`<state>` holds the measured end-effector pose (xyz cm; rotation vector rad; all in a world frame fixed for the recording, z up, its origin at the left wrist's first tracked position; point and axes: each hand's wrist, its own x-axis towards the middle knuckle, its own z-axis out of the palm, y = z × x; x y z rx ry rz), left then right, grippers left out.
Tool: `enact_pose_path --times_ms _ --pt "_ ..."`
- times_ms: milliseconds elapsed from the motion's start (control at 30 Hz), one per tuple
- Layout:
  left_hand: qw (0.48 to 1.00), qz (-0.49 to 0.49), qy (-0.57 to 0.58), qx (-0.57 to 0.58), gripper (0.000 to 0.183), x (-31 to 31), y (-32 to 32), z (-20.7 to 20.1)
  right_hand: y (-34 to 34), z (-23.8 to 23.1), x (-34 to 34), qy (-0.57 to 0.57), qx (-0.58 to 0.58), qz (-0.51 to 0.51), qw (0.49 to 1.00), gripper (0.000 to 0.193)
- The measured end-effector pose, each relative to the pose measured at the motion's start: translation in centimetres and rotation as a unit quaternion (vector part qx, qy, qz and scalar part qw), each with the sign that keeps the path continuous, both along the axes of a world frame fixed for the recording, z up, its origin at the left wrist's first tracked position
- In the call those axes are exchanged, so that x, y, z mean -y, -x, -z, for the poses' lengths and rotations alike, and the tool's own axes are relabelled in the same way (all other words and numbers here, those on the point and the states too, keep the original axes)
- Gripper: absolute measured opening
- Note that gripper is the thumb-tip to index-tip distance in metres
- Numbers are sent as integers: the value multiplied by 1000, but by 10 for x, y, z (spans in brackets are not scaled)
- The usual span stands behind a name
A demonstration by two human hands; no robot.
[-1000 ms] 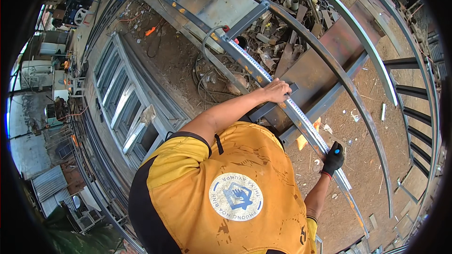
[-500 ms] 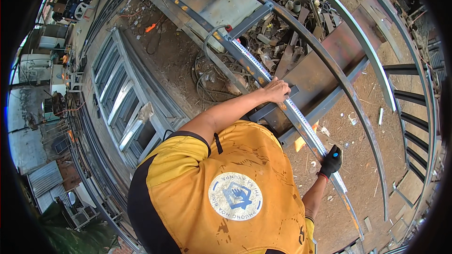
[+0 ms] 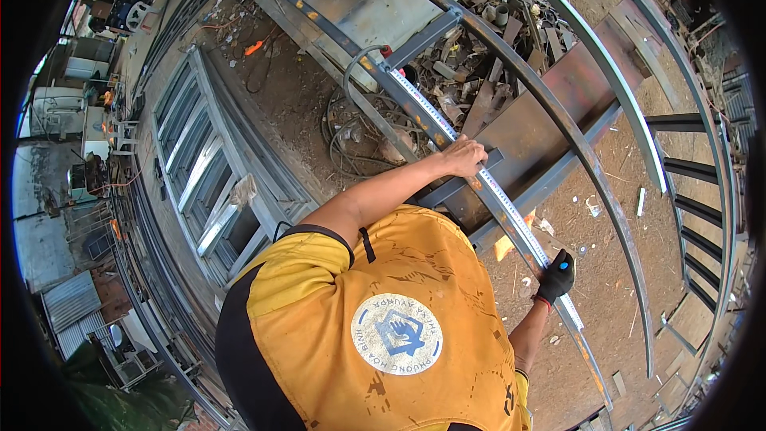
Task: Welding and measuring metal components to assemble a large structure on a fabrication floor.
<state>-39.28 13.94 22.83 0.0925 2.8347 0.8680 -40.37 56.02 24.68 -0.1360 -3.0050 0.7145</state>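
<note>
A white measuring tape lies stretched along a curved, rust-spotted dark steel bar. My bare left hand is closed over the bar and the tape, its fingers curled round the far side, beside a short steel crosspiece. Farther down the same bar, my right hand wears a black glove and is closed at the tape. A small blue end shows at that hand's fingers; the rest of what it holds is hidden. The tape's white strip carries on a little below the glove.
More curved steel bars arc to the right, one with several black slats. Scrap metal lies heaped beyond the frame. A coiled cable rests on the dirt. Grey metal frames are stacked at left.
The whole view has shifted slightly to the left. Both hands stay at about the same places on the bar and the tape.
</note>
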Motion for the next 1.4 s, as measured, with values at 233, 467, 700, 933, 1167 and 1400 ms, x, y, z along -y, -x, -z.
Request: enact_pose_path --times_ms 233,467,700,933,1167,1400 --pt "1000 -14 -19 13 17 1 3 1 1 3 -4 -10 27 1 1000 32" --pt "999 -18 -35 28 16 3 5 -1 3 13 -12 0 32 -5 999 32" --pt "999 -32 -36 5 15 5 2 0 3 14 -9 0 1 -6 1000 31" --pt "999 -37 -33 8 15 3 1 2 1 18 -14 -3 -28 0 1000 34" --pt "999 -33 -41 -11 15 4 1 3 4 19 -16 108 -100 72 986 44" --pt "998 -28 -37 -38 15 5 -3 3 15 -43 19 183 -98 195 959 49"
